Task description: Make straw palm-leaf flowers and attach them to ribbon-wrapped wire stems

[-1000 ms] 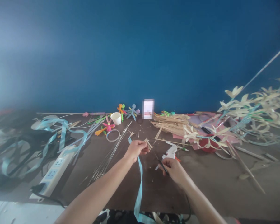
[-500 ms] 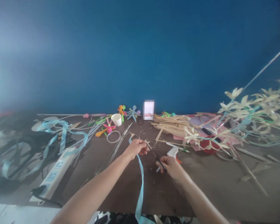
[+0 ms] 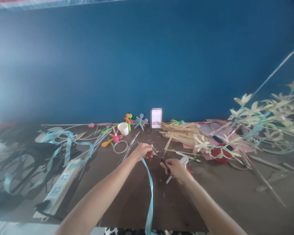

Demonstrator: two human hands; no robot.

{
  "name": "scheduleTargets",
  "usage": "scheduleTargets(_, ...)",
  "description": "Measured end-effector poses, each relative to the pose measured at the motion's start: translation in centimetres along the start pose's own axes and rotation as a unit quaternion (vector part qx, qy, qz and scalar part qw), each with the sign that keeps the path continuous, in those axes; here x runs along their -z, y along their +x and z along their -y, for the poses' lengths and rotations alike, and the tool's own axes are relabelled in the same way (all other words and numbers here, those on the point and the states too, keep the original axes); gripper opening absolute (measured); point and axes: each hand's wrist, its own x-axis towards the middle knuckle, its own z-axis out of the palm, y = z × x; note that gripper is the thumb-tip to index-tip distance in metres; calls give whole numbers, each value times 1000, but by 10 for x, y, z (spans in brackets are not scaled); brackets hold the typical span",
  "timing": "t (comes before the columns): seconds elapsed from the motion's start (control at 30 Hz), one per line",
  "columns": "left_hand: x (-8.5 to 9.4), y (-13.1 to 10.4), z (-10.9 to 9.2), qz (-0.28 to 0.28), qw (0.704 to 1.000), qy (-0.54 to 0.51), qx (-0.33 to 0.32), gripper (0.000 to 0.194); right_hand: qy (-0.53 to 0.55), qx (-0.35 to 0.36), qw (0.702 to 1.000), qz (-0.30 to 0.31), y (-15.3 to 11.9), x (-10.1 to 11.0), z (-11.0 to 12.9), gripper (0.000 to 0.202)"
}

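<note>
My left hand (image 3: pixel 144 151) is pinched around a small pale strip (image 3: pixel 154 148), which sticks out past the fingertips. A light blue ribbon (image 3: pixel 150 186) hangs from under that hand and runs down over the table's front edge. My right hand (image 3: pixel 175 169) is closed around dark-handled scissors (image 3: pixel 165 165), their blades pointing at the strip. Whether the blades touch it is too small to tell. Just behind the right hand lies a white glue gun (image 3: pixel 184 160) with an orange trigger, partly covered by the hand.
On the table (image 3: pixel 127 202), a bundle of dry husk strips (image 3: pixel 180 132) lies beyond my hands. Pale artificial flowers (image 3: pixel 257 114) spread at right. A white cup (image 3: pixel 123 128), a clear ring (image 3: pixel 120 147), thin wires (image 3: pixel 131 143) and a power strip (image 3: pixel 61 184) are at left.
The scissors have come up and left, nearer the strip in my left hand. My left hand has shifted slightly, and the whole view has tilted a little.
</note>
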Motion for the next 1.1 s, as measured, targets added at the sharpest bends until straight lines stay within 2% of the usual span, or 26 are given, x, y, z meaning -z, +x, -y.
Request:
scheduleTargets(0.2,6,8,-1,17,1000,0,17,14,71,-22,997,24,14,-4,4,35)
scheduleTargets(0.47,9,4,1,26,999,-34,12,16,104,-27,993,47,19,-7,8,35)
scheduleTargets(0.73,7,-25,-4,15,997,-74,-19,14,115,5,989,98,-8,0,16,35)
scheduleTargets(0.9,-1,-45,-5,35,995,-91,-21,15,88,21,993,80,-25,1,9,34)
scheduleTargets(1.1,-12,-59,-8,65,993,-94,-24,11,43,48,997,50,-37,3,-4,32)
